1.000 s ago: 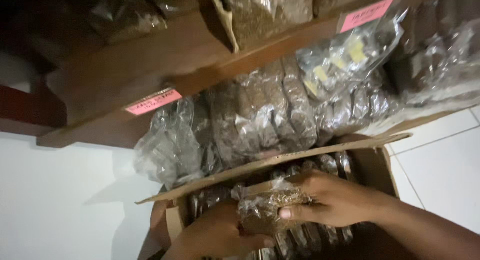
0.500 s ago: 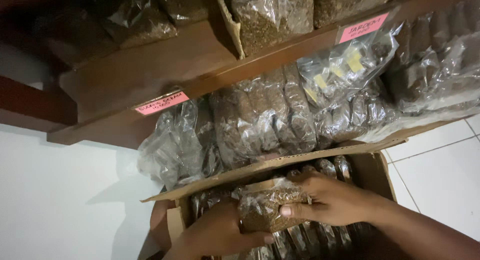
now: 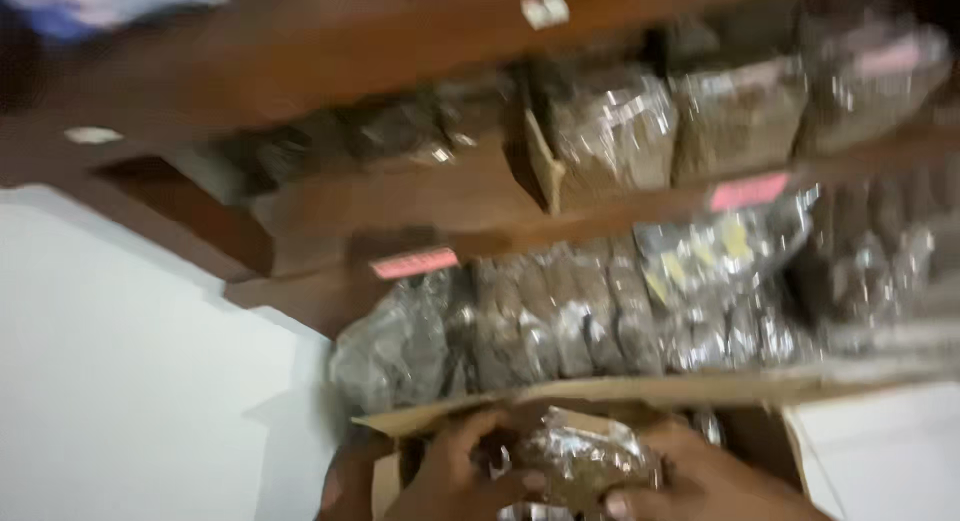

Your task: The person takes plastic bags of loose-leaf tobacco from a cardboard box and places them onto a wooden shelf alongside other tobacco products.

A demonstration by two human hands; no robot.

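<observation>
Head view, blurred. Clear bag [image 3: 585,459] of dark dried stuff sat at bottom centre, raised just above open cardboard box [image 3: 640,391], held between both hands. Judged light and soft, contents loose and shifting, film slick and crinkly, likely to sag if pinched at one corner; best taken by both ends or cupped from below, not squeezed hard. Left hand [image 3: 455,476] came in from lower left, palm turned inward, fingers curled round bag's left end, grip closed on it. Right hand [image 3: 700,476] lay across from lower right, fingers wrapped over bag's right side and underside, one fingertip showing at lower edge, grip likewise clamped on bag. Wrists low, mostly cut off by frame bottom; forearms not shown. Box flap ran level just behind hands, more bags faintly seen inside box under hands. Behind flap, row of similar bags [image 3: 560,316] stood packed side by side on lower wooden shelf [image 3: 330,296], pink labels [image 3: 413,263] stuck on shelf edges. Upper shelf carried more bags [image 3: 615,131], some beside a cardboard divider. White wall [image 3: 120,381] at left, pale floor [image 3: 890,441] at lower right.
</observation>
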